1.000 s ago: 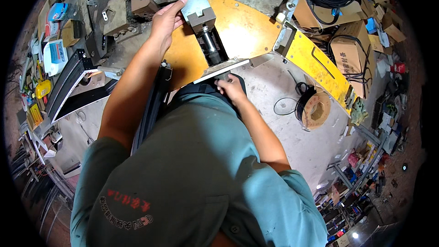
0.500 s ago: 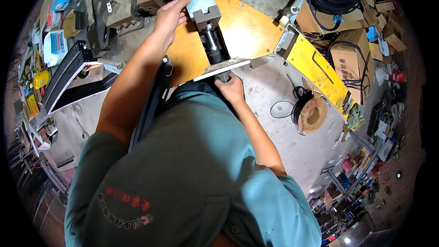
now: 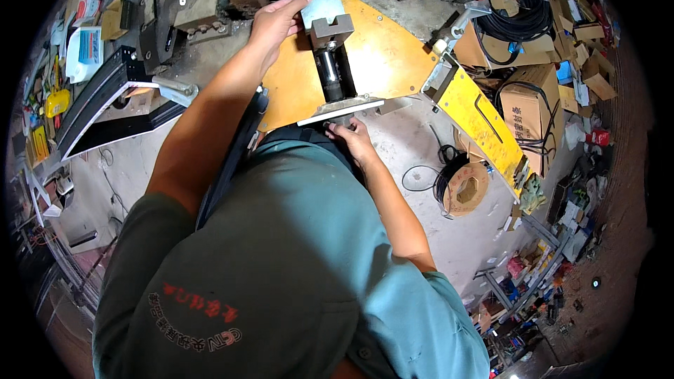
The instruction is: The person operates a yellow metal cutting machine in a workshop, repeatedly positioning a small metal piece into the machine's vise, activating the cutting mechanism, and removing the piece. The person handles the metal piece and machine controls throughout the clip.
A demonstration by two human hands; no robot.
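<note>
In front of me is a yellow metal plate assembly point(image 3: 390, 56) with a dark slot along its middle. A shiny black cylinder point(image 3: 330, 74) lies in that slot, behind a notched grey metal block point(image 3: 331, 30). At the far end my left hand point(image 3: 275, 28) is closed, pinching the edge of a light blue-grey metal plate point(image 3: 324, 8) that touches the block. My right hand point(image 3: 354, 142) is closed with its fingertips on a short grey knob point(image 3: 342, 121) beneath the pale front bar point(image 3: 340, 111). Part of the knob is hidden by the fingers and the bar.
Heavy metal blocks point(image 3: 203, 3) stand on the bench beyond. A yellow slotted arm point(image 3: 484, 116) extends right, near a cable spool point(image 3: 465, 188), coiled black cable point(image 3: 516, 0) and cardboard boxes point(image 3: 528, 109). At left are a black curved frame point(image 3: 98, 102) and a white jug point(image 3: 84, 55).
My right hand's fingers have shifted from wrapping the knob to a looser fingertip hold. My left hand stays at the plate. The whole view has moved slightly.
</note>
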